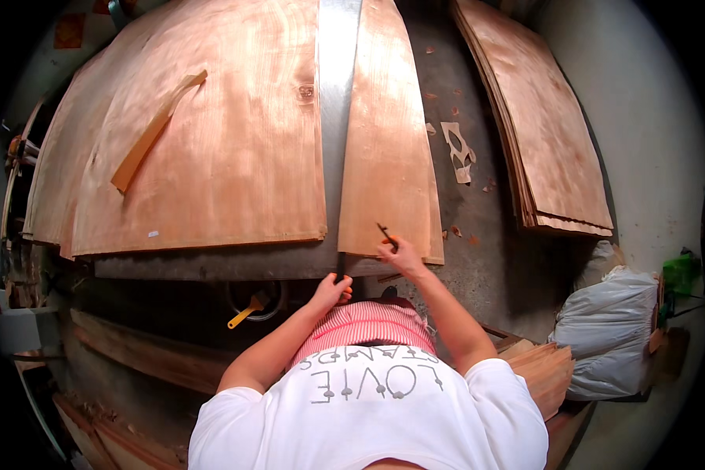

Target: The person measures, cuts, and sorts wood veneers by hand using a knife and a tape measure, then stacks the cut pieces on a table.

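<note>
My right hand is closed around a slim dark pointed tool, its tip over the near end of a narrow wood veneer sheet. Whether it is a knife or a marker is too small to tell. At the table's near edge my left hand is closed on a thin dark strip that points away from me, beside the narrow sheet's corner. Left of the narrow sheet, a bare grey strip of the table separates it from a wide veneer stack.
A curled veneer offcut lies on the wide stack. Another veneer stack stands at the right. Scraps litter the floor between. A yellow-handled brush rests in a round container below the table; a white sack sits at right.
</note>
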### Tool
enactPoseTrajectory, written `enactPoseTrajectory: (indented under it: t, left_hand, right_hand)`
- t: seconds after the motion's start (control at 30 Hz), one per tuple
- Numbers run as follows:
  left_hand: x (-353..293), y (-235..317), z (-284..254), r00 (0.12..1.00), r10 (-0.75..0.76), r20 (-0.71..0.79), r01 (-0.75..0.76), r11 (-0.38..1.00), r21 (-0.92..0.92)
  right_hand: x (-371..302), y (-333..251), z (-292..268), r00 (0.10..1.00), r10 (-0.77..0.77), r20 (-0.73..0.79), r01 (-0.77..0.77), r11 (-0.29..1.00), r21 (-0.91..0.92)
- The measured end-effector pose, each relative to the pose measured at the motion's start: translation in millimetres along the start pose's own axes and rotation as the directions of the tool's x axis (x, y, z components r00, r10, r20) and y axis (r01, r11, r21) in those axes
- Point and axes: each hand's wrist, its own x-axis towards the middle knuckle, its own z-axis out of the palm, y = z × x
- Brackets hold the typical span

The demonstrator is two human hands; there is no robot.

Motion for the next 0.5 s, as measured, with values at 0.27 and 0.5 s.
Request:
enactPoseTrajectory:
  t: [0.27,0.5]
  left_hand:
    - [-35,42,34,0.912,0.140,0.386,-0.365,0.706,0.606]
    - [-6,35,60,0.913,0.072,0.401,-0.309,0.763,0.568]
  right_hand:
    - [-2,-21,37,0.951,-0.049,-0.307,0.032,0.998,-0.061]
    - [-39,-26,-105,0.967,0.019,-0.254,0.083,0.918,0.388]
